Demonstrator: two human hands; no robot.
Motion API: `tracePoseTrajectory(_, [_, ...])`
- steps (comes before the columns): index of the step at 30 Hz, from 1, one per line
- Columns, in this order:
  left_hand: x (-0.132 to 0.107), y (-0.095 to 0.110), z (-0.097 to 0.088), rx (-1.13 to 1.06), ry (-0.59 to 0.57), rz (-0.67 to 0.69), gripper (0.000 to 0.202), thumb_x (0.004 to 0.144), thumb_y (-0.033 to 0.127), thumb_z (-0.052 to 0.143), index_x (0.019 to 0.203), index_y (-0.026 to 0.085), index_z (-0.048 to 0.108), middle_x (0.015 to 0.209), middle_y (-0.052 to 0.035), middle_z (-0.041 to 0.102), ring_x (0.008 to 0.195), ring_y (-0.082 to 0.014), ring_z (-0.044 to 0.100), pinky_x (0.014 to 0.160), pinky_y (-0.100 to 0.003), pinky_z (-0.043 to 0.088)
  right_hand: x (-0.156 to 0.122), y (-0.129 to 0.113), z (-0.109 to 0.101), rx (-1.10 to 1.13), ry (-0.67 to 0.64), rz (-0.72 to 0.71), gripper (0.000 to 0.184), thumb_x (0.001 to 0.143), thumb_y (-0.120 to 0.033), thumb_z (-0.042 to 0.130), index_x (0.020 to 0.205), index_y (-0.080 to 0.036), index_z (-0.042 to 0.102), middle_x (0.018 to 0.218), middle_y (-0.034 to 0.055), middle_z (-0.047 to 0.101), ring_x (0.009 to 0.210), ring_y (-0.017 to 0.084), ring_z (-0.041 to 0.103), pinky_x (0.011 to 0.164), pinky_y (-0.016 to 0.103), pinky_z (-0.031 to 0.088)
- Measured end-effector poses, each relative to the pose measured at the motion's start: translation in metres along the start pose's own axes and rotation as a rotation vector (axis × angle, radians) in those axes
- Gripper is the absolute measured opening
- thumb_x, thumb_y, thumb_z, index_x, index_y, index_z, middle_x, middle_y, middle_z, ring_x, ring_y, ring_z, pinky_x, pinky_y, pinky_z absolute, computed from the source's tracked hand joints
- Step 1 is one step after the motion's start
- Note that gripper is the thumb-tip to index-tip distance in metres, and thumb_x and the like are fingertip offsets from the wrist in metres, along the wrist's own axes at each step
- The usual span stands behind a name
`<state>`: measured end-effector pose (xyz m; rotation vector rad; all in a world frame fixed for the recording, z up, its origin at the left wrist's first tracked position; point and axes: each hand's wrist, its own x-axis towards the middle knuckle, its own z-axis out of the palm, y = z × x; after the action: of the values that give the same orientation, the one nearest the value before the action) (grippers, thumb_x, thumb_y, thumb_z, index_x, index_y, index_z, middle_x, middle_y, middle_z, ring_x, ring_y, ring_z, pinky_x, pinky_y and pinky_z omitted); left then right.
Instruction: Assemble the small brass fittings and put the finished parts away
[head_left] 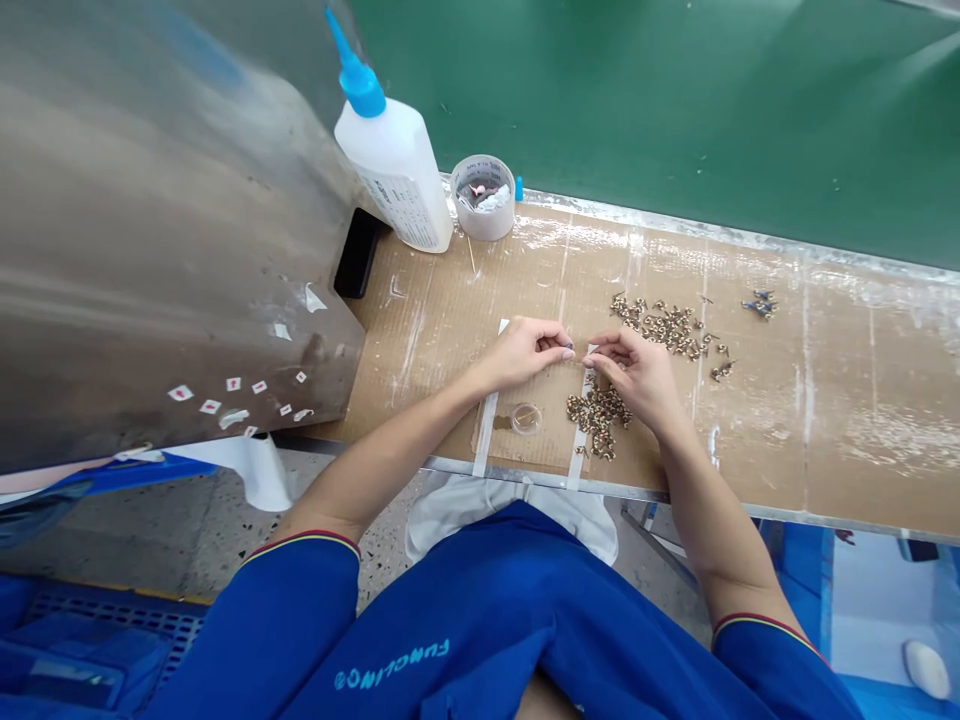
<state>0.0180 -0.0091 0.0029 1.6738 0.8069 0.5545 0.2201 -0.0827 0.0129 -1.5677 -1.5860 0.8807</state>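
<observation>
My left hand (525, 350) and my right hand (637, 375) meet over the cardboard-covered bench (825, 420), fingertips pinched together on a tiny part I cannot make out. Under my right hand lies a pile of small brass-coloured parts (596, 420). A second, looser pile (667, 325) is spread just beyond that hand. A small clear round dish (526, 417) sits near the bench's front edge, below my left hand. Two white tape strips (486, 425) frame the working patch.
A white squeeze bottle with a blue nozzle (394, 160) stands at the back left beside a tape roll (484, 197) holding scraps. A large metal housing (165, 220) fills the left. A few blue-tipped parts (759, 304) lie far right. A green belt (675, 100) runs behind.
</observation>
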Motion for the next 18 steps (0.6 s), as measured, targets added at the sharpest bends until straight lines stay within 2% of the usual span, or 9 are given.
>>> tracePoseTrajectory(4, [0.0006, -0.0004, -0.0001, 0.002, 0.002, 0.007, 0.014, 0.086, 0.025, 0.068, 0.079, 0.014, 0.072, 0.069, 0.0003, 0.066, 0.063, -0.0100, 0.052, 0.065, -0.024, 0.040, 0.0002, 0.0038, 0.0023, 0.081, 0.074, 0.078, 0.039, 0.078, -0.055, 0.082, 0.077, -0.019, 0.068, 0.068, 0.0037, 0.072, 0.060, 0.016, 0.065, 0.057, 0.028, 0.051])
tracePoseTrajectory(9, [0.0014, -0.0011, -0.0004, 0.008, 0.000, -0.001, 0.013, 0.084, 0.024, 0.068, 0.077, 0.014, 0.071, 0.067, 0.0015, 0.064, 0.060, -0.0093, 0.048, 0.062, -0.024, 0.038, 0.0012, 0.0025, 0.0020, 0.042, 0.038, 0.082, 0.041, 0.078, -0.058, 0.081, 0.071, -0.019, 0.073, 0.070, 0.0051, 0.075, 0.059, 0.016, 0.064, 0.056, 0.029, 0.048])
tracePoseTrajectory(13, [0.0003, 0.0000, -0.0002, 0.004, 0.008, -0.008, 0.012, 0.085, 0.023, 0.067, 0.079, 0.014, 0.072, 0.068, 0.0007, 0.065, 0.062, -0.0098, 0.050, 0.063, -0.024, 0.038, 0.0013, 0.0002, 0.0030, 0.076, 0.012, 0.077, 0.037, 0.080, -0.057, 0.077, 0.075, -0.020, 0.080, 0.065, 0.0031, 0.073, 0.055, 0.015, 0.059, 0.054, 0.028, 0.045])
tracePoseTrajectory(18, [-0.0003, 0.0009, 0.0007, 0.001, 0.022, -0.019, 0.010, 0.086, 0.020, 0.068, 0.081, 0.013, 0.073, 0.075, -0.0012, 0.070, 0.068, -0.0108, 0.057, 0.067, -0.024, 0.041, 0.0010, 0.0028, 0.0027, 0.096, 0.006, 0.096, 0.029, 0.084, -0.046, 0.072, 0.083, -0.019, 0.081, 0.057, -0.0006, 0.064, 0.047, 0.012, 0.048, 0.047, 0.026, 0.038])
